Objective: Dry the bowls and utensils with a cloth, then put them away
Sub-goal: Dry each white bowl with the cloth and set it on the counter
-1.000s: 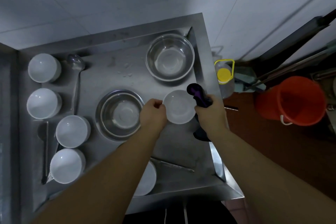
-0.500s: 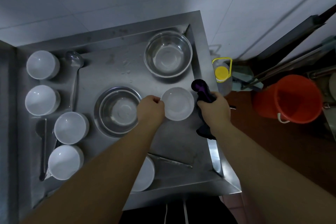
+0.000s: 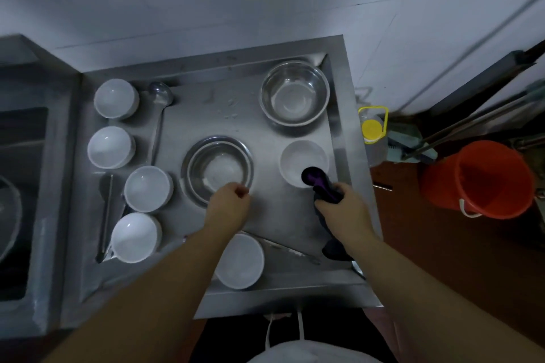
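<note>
A white bowl [image 3: 300, 160] stands on the steel counter [image 3: 283, 215] near its right edge. My right hand [image 3: 343, 211] grips a dark purple cloth [image 3: 320, 184], whose tip pokes over that bowl's near rim. My left hand [image 3: 228, 202] lies on the near rim of a steel bowl [image 3: 218, 168] at the counter's middle, fingers curled on it. A second steel bowl [image 3: 295, 94] sits at the back right. Several white bowls [image 3: 110, 147] line the left side, and one more white bowl [image 3: 240, 261] is partly under my left forearm.
A ladle [image 3: 160, 96] and a long utensil [image 3: 106, 215] lie among the left bowls; another utensil [image 3: 292, 251] lies near the front edge. A sink [image 3: 17, 186] is at the left. An orange bucket [image 3: 477, 180] and a yellow-capped bottle [image 3: 372, 128] stand on the floor to the right.
My left hand has let go of the white bowl and moved left to the steel bowl's rim. The white bowl now stands on the counter, with the cloth at its near rim.
</note>
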Demonstrator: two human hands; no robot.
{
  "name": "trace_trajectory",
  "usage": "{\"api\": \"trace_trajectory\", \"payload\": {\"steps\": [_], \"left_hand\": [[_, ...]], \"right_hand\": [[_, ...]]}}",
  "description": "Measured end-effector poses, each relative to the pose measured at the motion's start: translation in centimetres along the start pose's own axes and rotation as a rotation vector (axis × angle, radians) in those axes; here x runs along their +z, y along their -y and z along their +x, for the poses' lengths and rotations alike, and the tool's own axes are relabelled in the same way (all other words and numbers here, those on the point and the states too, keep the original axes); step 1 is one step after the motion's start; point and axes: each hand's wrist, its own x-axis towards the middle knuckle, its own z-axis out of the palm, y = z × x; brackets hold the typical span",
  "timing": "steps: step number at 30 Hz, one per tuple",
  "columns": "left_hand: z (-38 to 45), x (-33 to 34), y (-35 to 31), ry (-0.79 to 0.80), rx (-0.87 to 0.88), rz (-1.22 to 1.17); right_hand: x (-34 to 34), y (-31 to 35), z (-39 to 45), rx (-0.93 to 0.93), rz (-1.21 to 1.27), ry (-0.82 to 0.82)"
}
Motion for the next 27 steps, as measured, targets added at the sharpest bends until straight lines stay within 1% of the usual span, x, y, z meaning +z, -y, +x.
{"api": "trace_trajectory", "payload": {"steps": [4, 8, 13, 15, 18, 21, 23, 25, 27], "left_hand": [[-2.7, -1.1, 5.6, 0.051, -0.061, 0.052], [-4.7, -1.0, 9.3, 0.065, -0.114, 0.097], [-5.9, 0.5, 12.4, 0.152, -0.183, 0.072], [-6.1, 1.1, 13.1, 0.189, -0.194, 0.041], [-6.1, 1.8, 13.7, 0.202, -0.216, -0.018], [-6.2, 2.2, 14.0, 0.186, -0.241, -0.072], [-6.4, 2.2, 14.1, 0.204, -0.235, -0.091], [-6.7, 1.9, 14.0, 0.227, -0.248, -0.180], [-7.1, 1.2, 13.7, 0.225, -0.311, -0.356]], "right_hand": [[3.1, -0.5, -1.8, -0.025, -0.101, 0.120], [6.0, -0.8, -2.8, -0.040, -0.221, 0.241], [8.9, -1.2, -3.4, -0.085, -0.342, 0.286], [9.6, -1.4, -3.6, -0.091, -0.365, 0.284], [10.3, -1.3, -4.1, -0.081, -0.372, 0.291], [10.5, -1.2, -4.6, -0.053, -0.323, 0.301], [10.3, -1.0, -5.0, -0.035, -0.286, 0.297], [10.1, -0.5, -5.5, -0.019, -0.252, 0.302], [9.8, 0.2, -6.2, -0.015, -0.204, 0.316]]}}
